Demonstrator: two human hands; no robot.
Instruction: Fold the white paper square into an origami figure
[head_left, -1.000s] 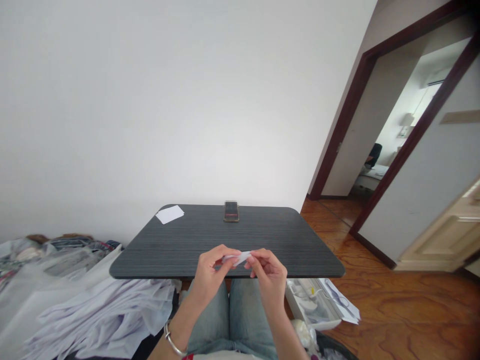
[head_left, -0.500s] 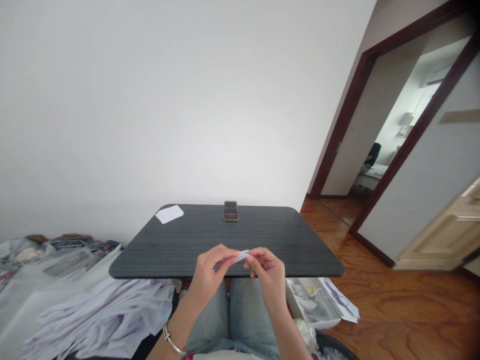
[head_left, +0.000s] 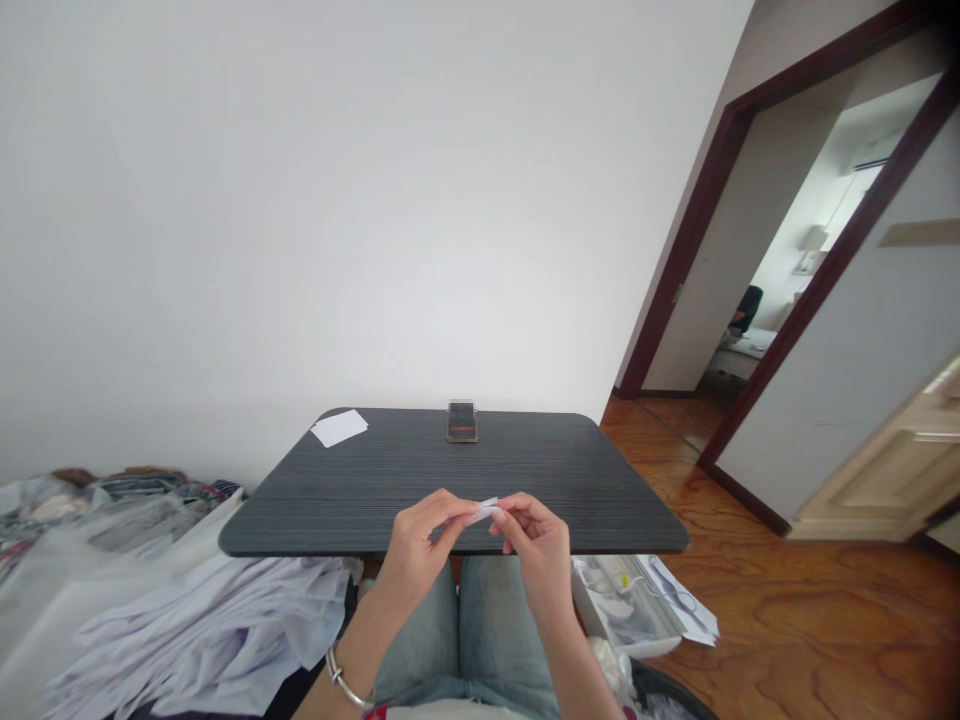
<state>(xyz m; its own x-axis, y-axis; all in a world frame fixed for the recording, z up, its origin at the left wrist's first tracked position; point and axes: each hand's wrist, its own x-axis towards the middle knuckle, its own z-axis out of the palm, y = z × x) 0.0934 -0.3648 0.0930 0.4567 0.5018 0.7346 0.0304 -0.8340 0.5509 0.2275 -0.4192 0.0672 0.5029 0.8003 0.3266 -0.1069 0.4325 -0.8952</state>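
Observation:
A small folded piece of white paper [head_left: 484, 512] is pinched between my two hands, just above the front edge of the dark table [head_left: 360, 500]. My left hand [head_left: 426, 535] holds its left end between thumb and fingertips. Its right end is gripped by my right hand [head_left: 534, 535], thumb against fingers. White sheets [head_left: 340, 428] lie at the table's back left corner. A small dark object in a clear frame or stand [head_left: 462, 421] is at the middle of the back edge.
Piles of white cloth [head_left: 217, 630] and clothes lie left of the table. A white box [head_left: 630, 605] with assorted items and papers is below its right front edge. A white wall rises behind; a doorway stands at the right.

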